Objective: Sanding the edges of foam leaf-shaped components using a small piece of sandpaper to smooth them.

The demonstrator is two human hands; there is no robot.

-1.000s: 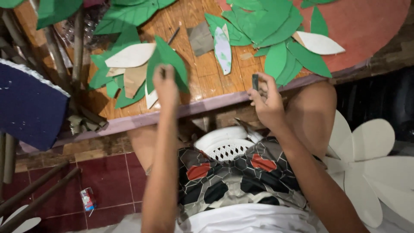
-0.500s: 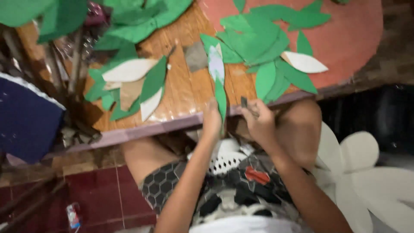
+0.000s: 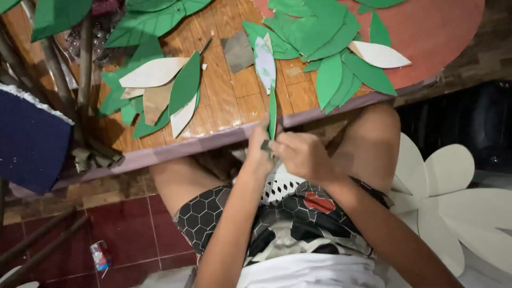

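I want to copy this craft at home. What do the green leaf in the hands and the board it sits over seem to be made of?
Green leaf: probably thin foam sheet or card, matte, flat colour, clean cut edges. Board: looks like wood or wood-print laminate, with plank lines and a slight sheen.

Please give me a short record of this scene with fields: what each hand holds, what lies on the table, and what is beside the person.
left hand: left hand pinches the base of a green paper leaf, seen edge-on, at the table edge
right hand: right hand closed at the same spot; a small dark object shows between the hands, kind unclear
table: wooden table with green leaf cutouts, white leaf cutouts and a grey card scrap
beside: large white flower cutout on the person's right
floor: red tiles with a small wrapper
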